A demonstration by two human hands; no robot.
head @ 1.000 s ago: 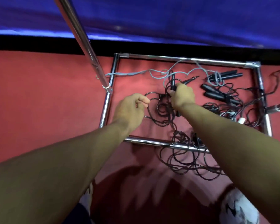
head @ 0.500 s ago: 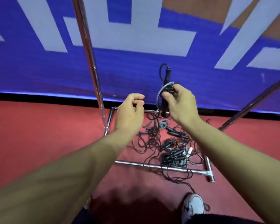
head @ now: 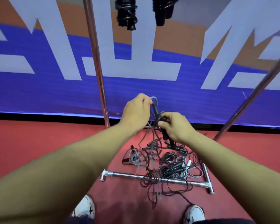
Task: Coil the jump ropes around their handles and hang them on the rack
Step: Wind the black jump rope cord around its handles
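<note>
Hands are higher now than a second ago: then they were down in the tangle on the floor, and the view has since swung up to show the banner and the rack's posts. The right hand (head: pixel 176 126) has lifted a pair of black handles (head: pixel 165 135) clear of the heap, its grip clenched round them. The left hand (head: pixel 136 113) pinches a loop of grey rope (head: pixel 154 99) just above those handles, where half a second ago its fingers curled on nothing that I could see. By my reading, winding of this rope has begun, with most of the cord trailing down to the floor.

Counted: two hands, both busy. Two coiled black bundles (head: pixel 126 12) hang at the top edge, so two ropes look finished and hung. Two upright metal posts (head: pixel 95 59) show, one left and one slanting at right, plus the rack's base bar (head: pixel 168 179) with its side piece. The pile of ropes (head: pixel 168 165) on the red floor (head: pixel 31 151) is too knotted to count; several black handles and at least one white one show. Two white shoes (head: pixel 86 209) are at the bottom.
</note>
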